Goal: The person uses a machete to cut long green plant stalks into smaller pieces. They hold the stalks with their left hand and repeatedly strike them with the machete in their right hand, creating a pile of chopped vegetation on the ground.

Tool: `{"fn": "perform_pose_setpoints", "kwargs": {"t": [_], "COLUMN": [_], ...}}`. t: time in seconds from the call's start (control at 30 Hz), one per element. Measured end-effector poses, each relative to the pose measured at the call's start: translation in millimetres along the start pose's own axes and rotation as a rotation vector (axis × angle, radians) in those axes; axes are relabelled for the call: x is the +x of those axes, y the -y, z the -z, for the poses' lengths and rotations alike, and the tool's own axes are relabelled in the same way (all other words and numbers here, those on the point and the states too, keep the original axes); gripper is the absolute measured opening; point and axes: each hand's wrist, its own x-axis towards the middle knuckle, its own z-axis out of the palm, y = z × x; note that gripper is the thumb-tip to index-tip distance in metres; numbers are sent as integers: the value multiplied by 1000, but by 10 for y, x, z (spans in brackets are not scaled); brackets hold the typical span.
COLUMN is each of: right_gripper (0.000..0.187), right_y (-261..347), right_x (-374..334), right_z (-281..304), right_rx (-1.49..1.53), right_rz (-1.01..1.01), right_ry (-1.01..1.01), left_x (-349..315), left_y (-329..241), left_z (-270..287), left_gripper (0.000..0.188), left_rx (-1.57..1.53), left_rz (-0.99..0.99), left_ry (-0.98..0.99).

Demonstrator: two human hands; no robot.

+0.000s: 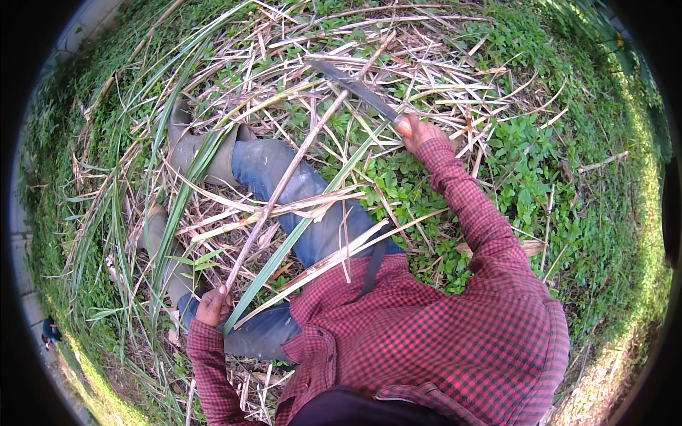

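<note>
Stick [305, 149] across one leg [264, 162], knife [371, 98] near its far end, stalks [451, 89] beyond.

Low green weeds [522, 145] are growing to the right of the right hand [418, 133]. A bare twig [604, 162] is lying farther out on that side, well apart from the hand, and sunlit grass [641, 206] is curving beyond it. Pale dry litter [455, 71] is covering ground ahead of the same hand. Far left of the left hand [213, 307], paving slabs [20, 264] are forming a row; a dark shape [50, 331], too small to identify, is showing slightly lower.
</note>
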Motion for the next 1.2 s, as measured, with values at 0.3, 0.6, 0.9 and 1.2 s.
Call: {"fn": "perform_pose_setpoints", "kwargs": {"t": [0.3,0.6,0.9,1.2], "right_gripper": [46,41,41,54], "right_y": [25,-412,-282,-1074], "right_x": [-192,438,-80,930], "right_z": [119,-130,47,116], "right_rx": [-6,100,-145,148], "right_rz": [208,-176,207,-346], "right_ry": [37,-90,-71,-106], "left_x": [-329,-402,-262,-592], "left_y": [292,678,471,613], "left_z": [-195,-256,-375,-120], "left_gripper": [17,18,18,16], "left_rx": [790,759,933,964], "left_rz": [-428,-629,-687,-677], "left_ry": [-611,-902,-945,-894]}}
